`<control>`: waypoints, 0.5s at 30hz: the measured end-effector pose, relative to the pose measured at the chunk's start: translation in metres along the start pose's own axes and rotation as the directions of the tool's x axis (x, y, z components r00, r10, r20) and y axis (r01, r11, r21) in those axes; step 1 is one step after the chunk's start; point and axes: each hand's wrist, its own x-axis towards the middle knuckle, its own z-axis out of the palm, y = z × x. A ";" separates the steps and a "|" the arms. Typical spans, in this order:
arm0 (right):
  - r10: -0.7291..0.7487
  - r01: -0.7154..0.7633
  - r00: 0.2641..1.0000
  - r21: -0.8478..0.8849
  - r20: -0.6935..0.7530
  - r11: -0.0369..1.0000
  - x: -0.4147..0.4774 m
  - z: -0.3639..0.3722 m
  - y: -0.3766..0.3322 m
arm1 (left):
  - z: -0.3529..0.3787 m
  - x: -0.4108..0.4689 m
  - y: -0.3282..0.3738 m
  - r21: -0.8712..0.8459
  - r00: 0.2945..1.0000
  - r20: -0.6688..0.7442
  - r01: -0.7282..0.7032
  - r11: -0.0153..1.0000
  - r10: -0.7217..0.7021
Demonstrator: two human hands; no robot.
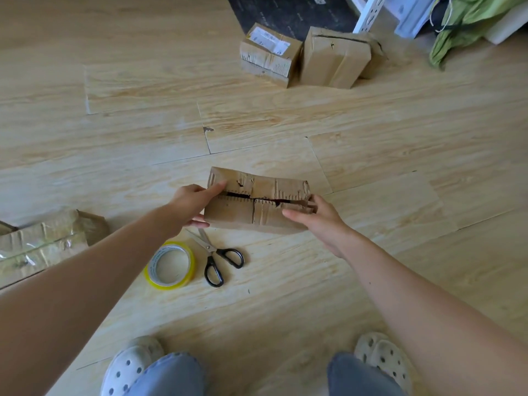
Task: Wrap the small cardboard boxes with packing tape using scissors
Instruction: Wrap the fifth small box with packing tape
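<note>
Left hand (pixel 190 202) and right hand (pixel 320 221), each grip tight on an end of the brown box (pixel 251 208), scissors (pixel 218 257) just beside.

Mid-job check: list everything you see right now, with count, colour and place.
held cardboard box: 1, brown, top seam split open, centre, between both hands
tape roll: 1, yellow-tinted, on floor just nearer than the held box
scissors: 1, black handles, closed, beside the tape roll on its right
labelled cardboard box: 1, brown with white label, far floor
plain cardboard box: 1, brown, right of the labelled one
taped box: 1, brown under clear tape, left edge
mat: 1, black, top
green cloth: 1, top right
floor: light wood
clogs: 2, white, bottom
left hand: grips the held box's left end
right hand: grips its right end
</note>
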 end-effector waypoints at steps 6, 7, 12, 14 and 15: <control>-0.019 0.019 0.999 0.017 -0.027 1.000 0.016 0.011 0.005 | 0.003 0.023 -0.001 0.015 1.000 -0.013 -0.012 1.000 0.012; -0.022 0.023 0.999 0.013 -0.031 1.000 0.018 0.012 0.006 | 0.004 0.026 -0.002 0.011 1.000 -0.013 -0.012 1.000 0.012; -0.044 0.044 0.997 -0.015 -0.056 0.999 0.025 0.017 0.006 | 0.010 0.039 -0.013 0.016 0.999 -0.045 -0.024 1.000 0.025; -0.059 0.058 0.995 -0.015 -0.074 0.998 0.026 0.019 0.005 | 0.014 0.044 -0.020 0.010 0.998 -0.057 -0.031 0.999 0.032; -0.063 0.062 0.995 -0.014 -0.078 0.998 0.026 0.020 0.005 | 0.016 0.046 -0.023 -0.003 0.998 -0.055 -0.037 0.999 0.036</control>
